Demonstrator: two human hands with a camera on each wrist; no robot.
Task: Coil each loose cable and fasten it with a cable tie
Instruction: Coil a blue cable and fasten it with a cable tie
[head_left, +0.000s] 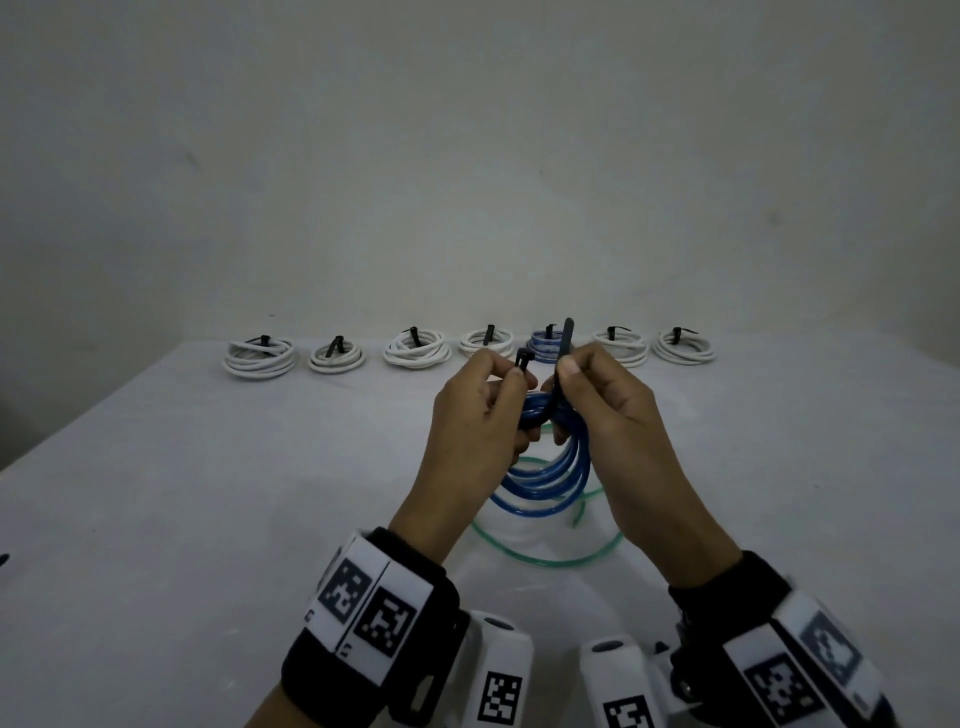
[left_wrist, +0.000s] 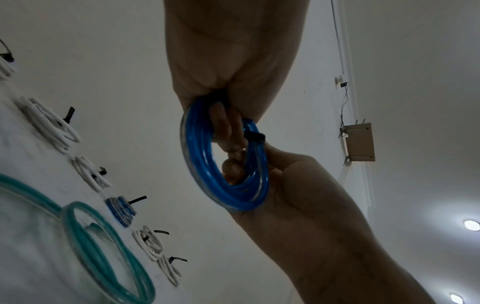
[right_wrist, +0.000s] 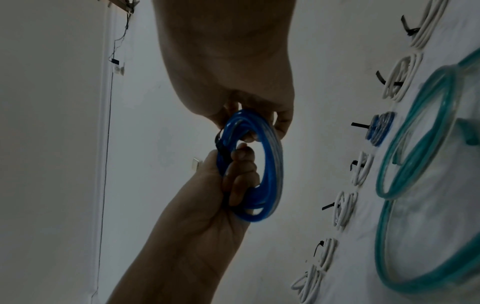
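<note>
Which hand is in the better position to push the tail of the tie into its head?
Probably the right hand: it pinches the upright tail of the cable tie, beside the tie's head, which the left hand pinches while steadying the blue coil.

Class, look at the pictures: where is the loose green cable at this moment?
In the head view the green cable lies uncoiled on the white table, near the front, directly below the blue coil that both hands hold.

White table (head_left: 208, 519) — seven tied coils (head_left: 418, 349), loose green cable (head_left: 545, 558).
</note>
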